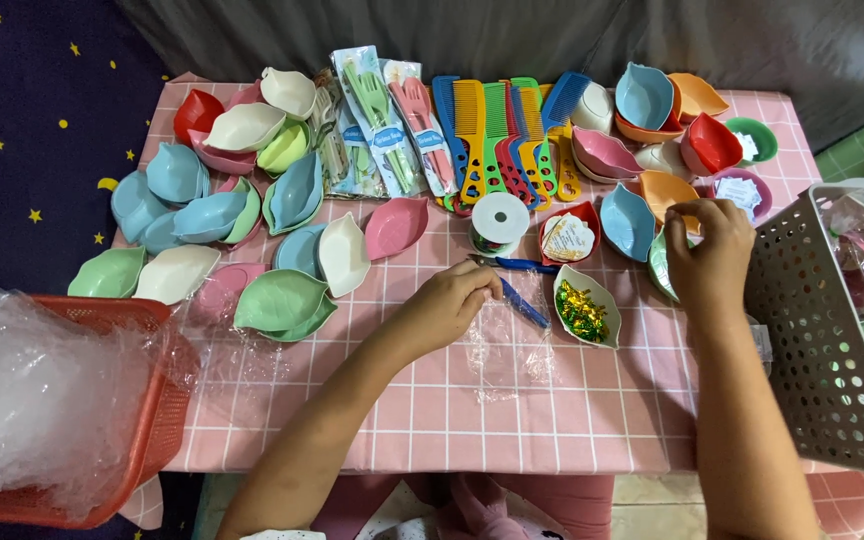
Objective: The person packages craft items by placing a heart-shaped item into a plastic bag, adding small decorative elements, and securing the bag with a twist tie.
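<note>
- Left hand (449,303): fingers curled down onto a clear bag (497,345) lying flat on the desk (432,420). Grip looks pinched on the bag's top edge; cannot tell for sure that it has hold.
- Bag sits mid-desk, between the two forearms, just left of a white dish (585,318) full of green and gold sweets.
- Blue scissors (524,297) lie just right of the left hand, close to the knuckles, one blade over the bag's upper corner.
- Right hand (707,250): reaching among the dishes on the right, fingers bent over a green dish (662,268). Touching it; how tightly the grip is closed is hidden by the back of the hand.
- Orange dish (664,190) just above the right hand; blue dish (627,222) to its left.
- Tape roll (499,222) stands behind the scissors; a red dish (569,237) with paper tags beside it.
- Combs (497,140), mixed colours, fanned out at the back centre; packed cutlery sets (384,125) to their left.
- Heap of leaf dishes (232,215) in green, blue, white, pink, red across the left half.
- Red basket (142,400) at the left edge, stuffed with clear wrap.
- Grey basket (827,330) at the right edge, holding bagged items.
</note>
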